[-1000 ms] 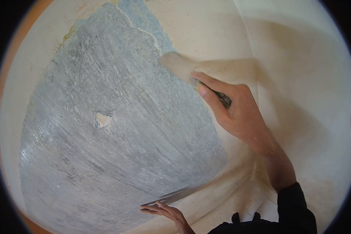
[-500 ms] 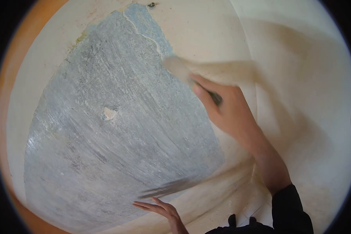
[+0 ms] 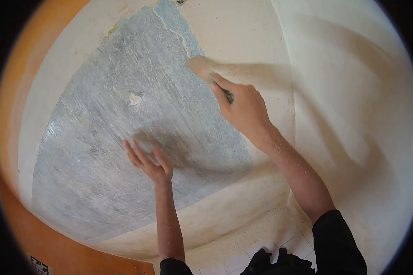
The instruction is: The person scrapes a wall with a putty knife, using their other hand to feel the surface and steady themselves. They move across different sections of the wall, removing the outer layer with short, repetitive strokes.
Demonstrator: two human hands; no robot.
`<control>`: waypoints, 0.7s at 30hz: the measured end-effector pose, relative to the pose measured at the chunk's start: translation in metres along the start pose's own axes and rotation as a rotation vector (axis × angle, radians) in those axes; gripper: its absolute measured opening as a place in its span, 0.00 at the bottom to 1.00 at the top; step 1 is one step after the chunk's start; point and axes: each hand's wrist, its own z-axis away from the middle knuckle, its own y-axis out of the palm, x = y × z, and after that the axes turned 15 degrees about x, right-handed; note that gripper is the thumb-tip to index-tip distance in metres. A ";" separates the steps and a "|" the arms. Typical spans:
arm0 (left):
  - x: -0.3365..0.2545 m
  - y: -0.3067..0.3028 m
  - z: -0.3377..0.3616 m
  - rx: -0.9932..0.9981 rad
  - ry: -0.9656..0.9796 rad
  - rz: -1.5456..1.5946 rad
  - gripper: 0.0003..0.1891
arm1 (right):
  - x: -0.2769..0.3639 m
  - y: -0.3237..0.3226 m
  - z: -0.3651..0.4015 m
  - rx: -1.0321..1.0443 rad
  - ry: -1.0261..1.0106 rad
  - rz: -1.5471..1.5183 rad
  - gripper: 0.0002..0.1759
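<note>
My right hand (image 3: 243, 105) is closed round the dark green handle of a scraper (image 3: 200, 68). The scraper's wide, slightly blurred blade lies at the right edge of a grey-blue patch (image 3: 101, 137) on a cream wall. Near the blade, a thin ragged line of peeling material runs up through the bluer strip at the top. My left hand (image 3: 149, 160) is raised in front of the lower middle of the patch, fingers apart and holding nothing. Whether its fingertips touch the wall cannot be told.
Cream wall (image 3: 243, 32) surrounds the patch, with a corner on the right. A small pale chip (image 3: 134, 99) marks the patch. Orange wall (image 3: 78, 254) borders the left. White floor tiles (image 3: 289, 233) with crumbs lie below, near dark shoes.
My left hand has risen from the bottom edge to in front of the patch. My right hand and the scraper are slightly higher and further left. The view has shifted a little.
</note>
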 end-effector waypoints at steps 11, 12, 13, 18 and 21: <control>0.014 0.025 -0.002 0.022 0.064 -0.187 0.29 | 0.003 0.007 -0.009 -0.035 0.021 0.021 0.20; 0.015 0.026 -0.004 0.017 0.083 -0.194 0.29 | 0.005 0.009 -0.012 -0.063 0.008 0.029 0.20; 0.015 0.028 -0.006 0.001 0.081 -0.192 0.29 | 0.006 0.009 -0.016 -0.090 -0.009 0.040 0.20; 0.014 0.024 -0.003 0.018 0.071 -0.157 0.29 | 0.034 -0.028 -0.045 -0.047 -0.041 -0.017 0.20; 0.015 0.025 -0.001 0.019 0.064 -0.133 0.29 | 0.007 0.002 -0.021 -0.017 0.053 0.020 0.22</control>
